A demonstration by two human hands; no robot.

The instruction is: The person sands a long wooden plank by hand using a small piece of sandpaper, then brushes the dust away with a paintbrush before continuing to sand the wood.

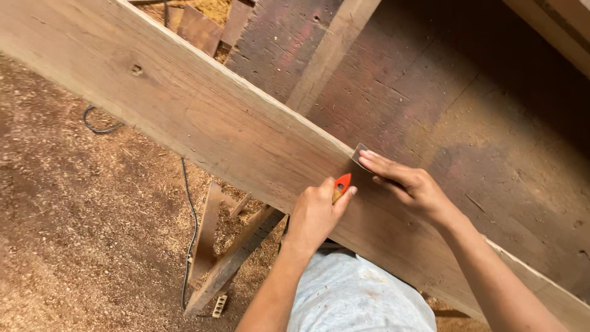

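Head view: a long, weathered plank [203,117] runs across the picture from ten o'clock to four o'clock, lying over a wide, dark, reddish board [467,123] that fills the upper right.

The left hand [314,214], just below centre, is closed around the orange handle of a scraper [342,184]; its fingers [319,193] are curled tight about the grip, and the thumb lies along the handle's right side. The handle points toward one o'clock from that hand. The right hand [410,184] sits at three o'clock of the left one, close beside it. Its fingers [378,164] are stretched out and held together, pressing flat on the scraper's grey metal blade, whose corner shows at their tips, right on the plank's upper edge. Whether the thumb touches the blade I cannot tell.

At six o'clock, under the plank, shows the person's lap in pale grey cloth [356,295]. At seven o'clock stands a wooden trestle [218,258] on a floor [74,233] thick with sawdust. A dark cable [192,227] trails over that floor from nine o'clock down to seven o'clock.
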